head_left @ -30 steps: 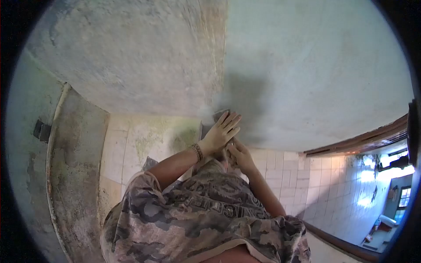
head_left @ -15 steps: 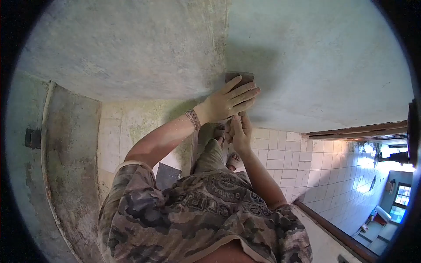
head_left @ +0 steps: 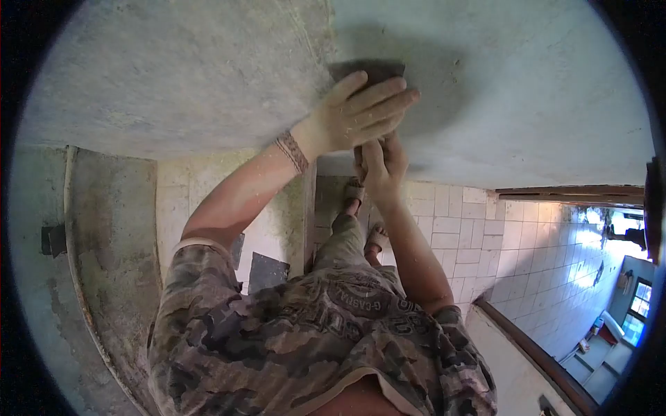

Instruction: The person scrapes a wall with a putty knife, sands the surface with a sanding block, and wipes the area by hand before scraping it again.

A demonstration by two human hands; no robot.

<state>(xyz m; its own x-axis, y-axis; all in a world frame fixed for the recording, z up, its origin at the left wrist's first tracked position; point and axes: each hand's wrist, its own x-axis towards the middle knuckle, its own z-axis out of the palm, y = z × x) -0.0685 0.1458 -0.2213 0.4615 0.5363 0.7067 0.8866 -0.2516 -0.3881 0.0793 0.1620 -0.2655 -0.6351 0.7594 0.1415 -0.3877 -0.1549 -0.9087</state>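
Plaster wall (head_left: 208, 76) above white-tiled floor (head_left: 485, 236)

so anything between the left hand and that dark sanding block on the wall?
Nothing visible. The left hand lies flat on the dark rectangular sanding block, pressing it to the pale plastered wall. The right hand sits just below it.

I am looking into a bare room of a house under repair. A rough grey plastered wall (head_left: 520, 90) fills most of my view, patchy and dusty. Below that wall lies a floor of pale square tiles (head_left: 465, 229), stained greenish near it. To the wall's right a dark wooden door frame (head_left: 569, 195) opens onto a sunlit tiled passage (head_left: 590, 277).
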